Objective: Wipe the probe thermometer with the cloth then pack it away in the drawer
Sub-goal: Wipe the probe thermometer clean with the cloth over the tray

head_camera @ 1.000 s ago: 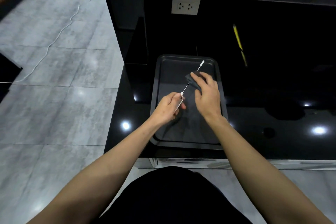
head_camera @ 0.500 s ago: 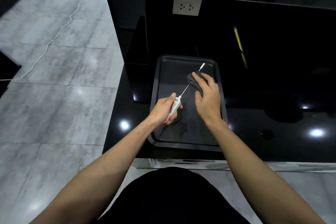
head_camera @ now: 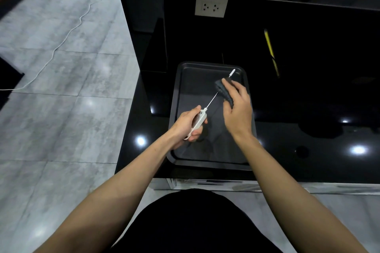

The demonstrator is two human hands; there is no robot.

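My left hand (head_camera: 188, 124) grips the white handle of the probe thermometer (head_camera: 200, 118) over a dark baking tray (head_camera: 174, 109). Its thin metal probe points up and to the right. My right hand (head_camera: 237, 109) holds a dark cloth (head_camera: 223, 90) wrapped round the far part of the probe. The white probe tip sticks out beyond the cloth at the tray's far right corner. A strip of the drawer front (head_camera: 205, 183) shows under the counter edge; the drawer looks closed.
The tray sits on a glossy black counter (head_camera: 308, 139) whose left edge drops to a grey tiled floor. A yellow pen-like object (head_camera: 269, 45) lies at the back. A white wall socket (head_camera: 211, 7) is on the black backsplash. A white cable (head_camera: 61, 41) trails across the floor.
My left hand has drawn the thermometer handle back toward me, so more bare probe shows between the handle and the cloth. My right hand keeps the cloth on the probe.
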